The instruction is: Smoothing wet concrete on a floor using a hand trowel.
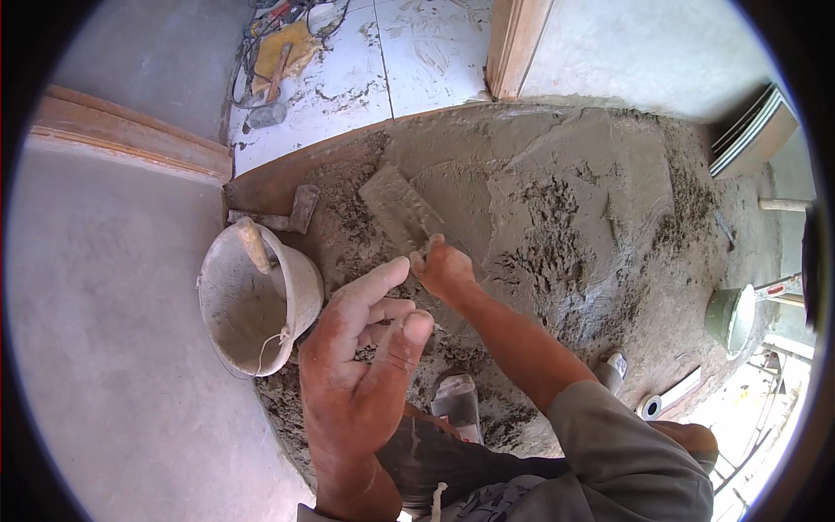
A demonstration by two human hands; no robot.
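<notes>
My right hand (448, 271) is closed round the grip of a flat rectangular plastering trowel (402, 209). The trowel's blade is smeared with grey mortar and lies against the wet mortar bed (539, 200) on the floor. Raised close in front, my left hand (361, 352) holds nothing. Its dusty fingers are bent and the thumb stands apart from them. Left of that hand is a whitish bucket (304, 283), mortar-smeared inside, with a wooden handle (253, 245) sticking up at its rim.
Beyond the mortar, white floor tiles (348, 96) hold a yellow sponge (291, 48), a hammer (268, 113) and cables. Wooden door frames (515, 48) flank the opening. Mortar-crusted pieces (303, 209) lie behind the bucket. Stacked tiles (752, 130) and a green bucket (722, 320) are at right.
</notes>
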